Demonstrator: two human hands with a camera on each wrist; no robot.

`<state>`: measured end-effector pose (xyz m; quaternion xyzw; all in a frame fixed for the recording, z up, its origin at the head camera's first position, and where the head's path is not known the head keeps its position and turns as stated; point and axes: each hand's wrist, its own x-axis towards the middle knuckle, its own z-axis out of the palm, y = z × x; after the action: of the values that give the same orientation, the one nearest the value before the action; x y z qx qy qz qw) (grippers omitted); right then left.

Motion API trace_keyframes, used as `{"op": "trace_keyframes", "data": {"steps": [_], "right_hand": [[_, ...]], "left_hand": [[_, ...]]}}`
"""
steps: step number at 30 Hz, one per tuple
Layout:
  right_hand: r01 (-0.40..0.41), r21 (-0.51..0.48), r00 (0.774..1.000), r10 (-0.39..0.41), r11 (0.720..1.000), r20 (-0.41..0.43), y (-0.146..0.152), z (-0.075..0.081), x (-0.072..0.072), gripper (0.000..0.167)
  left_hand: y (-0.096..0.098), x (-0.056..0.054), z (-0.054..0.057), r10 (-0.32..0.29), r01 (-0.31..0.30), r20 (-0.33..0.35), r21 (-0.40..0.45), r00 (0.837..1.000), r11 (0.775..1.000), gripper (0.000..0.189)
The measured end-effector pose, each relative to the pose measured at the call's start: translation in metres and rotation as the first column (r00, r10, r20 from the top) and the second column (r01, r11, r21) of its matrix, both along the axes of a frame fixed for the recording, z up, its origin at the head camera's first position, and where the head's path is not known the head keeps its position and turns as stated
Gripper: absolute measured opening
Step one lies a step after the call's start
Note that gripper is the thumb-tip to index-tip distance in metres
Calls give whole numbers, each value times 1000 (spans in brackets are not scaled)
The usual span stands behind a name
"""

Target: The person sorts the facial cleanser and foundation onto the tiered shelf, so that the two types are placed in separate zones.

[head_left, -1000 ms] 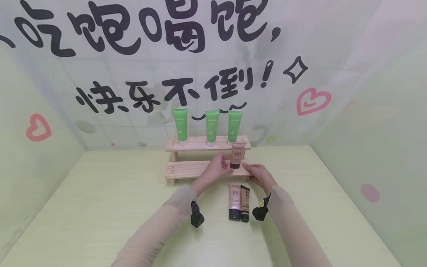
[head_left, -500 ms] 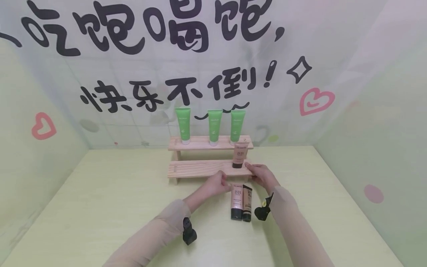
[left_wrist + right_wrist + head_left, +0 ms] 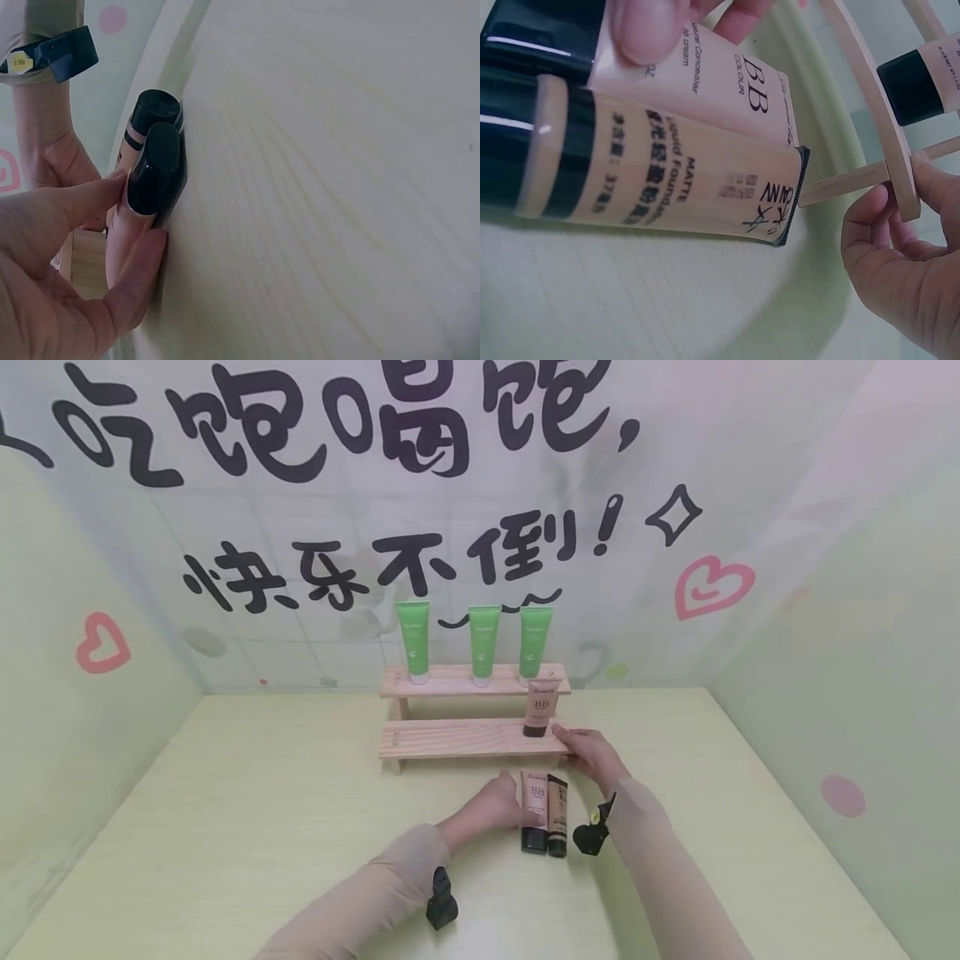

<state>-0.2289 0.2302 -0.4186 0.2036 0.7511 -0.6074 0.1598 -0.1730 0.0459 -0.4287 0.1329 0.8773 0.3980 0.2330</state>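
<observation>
My left hand (image 3: 491, 807) pinches a pink BB cream tube (image 3: 152, 169) that lies on the table, its thumb over the tube near the black cap and its fingers at the far side. Right beside that tube lies a slimmer liquid foundation tube (image 3: 686, 169) with a black cap. My right hand (image 3: 596, 755) grips the right end of the lower shelf of a two-step wooden rack (image 3: 457, 738), thumb on top and fingers curled underneath. Another BB cream tube (image 3: 542, 706) stands upright on its cap at that shelf's right end.
On the upper step stand several green tubes, the left one (image 3: 415, 642), the middle one (image 3: 483, 643) and the right one (image 3: 535, 642). The printed backdrop (image 3: 615, 635) rises behind the rack. Side walls border the pale table (image 3: 262, 810).
My left hand has left the standing BB cream tube on the lower shelf and come down to the lying BB cream tube, which it now pinches. The right hand stays on the rack.
</observation>
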Motion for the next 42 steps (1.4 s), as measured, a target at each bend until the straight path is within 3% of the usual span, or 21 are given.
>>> {"op": "trace_keyframes", "data": {"steps": [5, 8, 22, 42], "right_hand": [[14, -12, 1000, -14, 1000, 9, 1, 2, 0, 60], [19, -20, 1000, -19, 1000, 11, 2, 3, 0, 62], [7, -23, 1000, -7, 1000, 4, 1, 2, 2, 61], [30, -83, 1000, -30, 996, 8, -1, 3, 1, 56]], "left_hand": [[4, 1, -3, -21, 21, 5, 29, 1000, 999, 31], [6, 2, -2, -37, 36, 25, 45, 999, 998, 20], [8, 4, -3, -27, 27, 94, 0, 995, 1000, 17], [0, 17, -4, 42, -51, 60, 150, 997, 987, 20]]}}
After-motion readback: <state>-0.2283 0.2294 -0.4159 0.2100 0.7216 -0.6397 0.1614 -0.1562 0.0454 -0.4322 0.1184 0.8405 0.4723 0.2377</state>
